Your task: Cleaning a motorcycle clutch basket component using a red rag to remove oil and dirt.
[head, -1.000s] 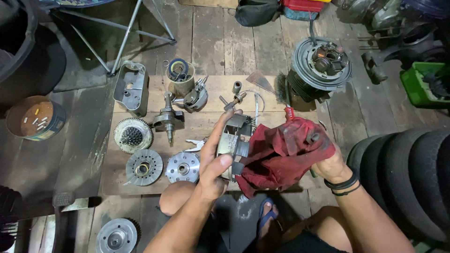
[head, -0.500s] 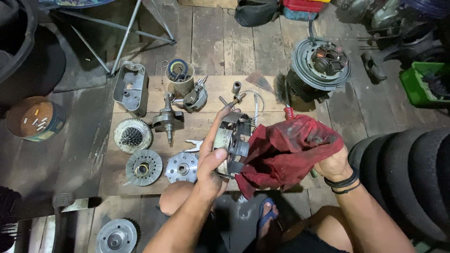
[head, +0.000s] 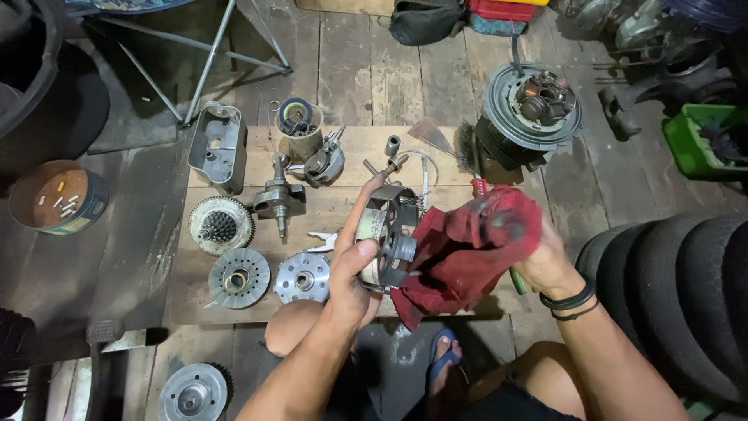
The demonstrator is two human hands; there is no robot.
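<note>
Head view: my left hand (head: pixel 347 284) is clamped on one metal clutch drum (head: pixel 389 234), stiff and likely heavy; I'd keep to its rim. Right hand (head: pixel 545 257), just beside, is bunched around one soft red rag (head: pixel 467 249). Left of that grip, three toothed discs (head: pixel 238 277) lie on the board.

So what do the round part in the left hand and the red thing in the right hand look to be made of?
The round slotted part looks like cast metal, dull grey with a worn, grimy sheen and rigid cut-out walls. The red rag looks like woven cloth: it folds and drapes limply and shows dark smudges, likely grease.
</note>
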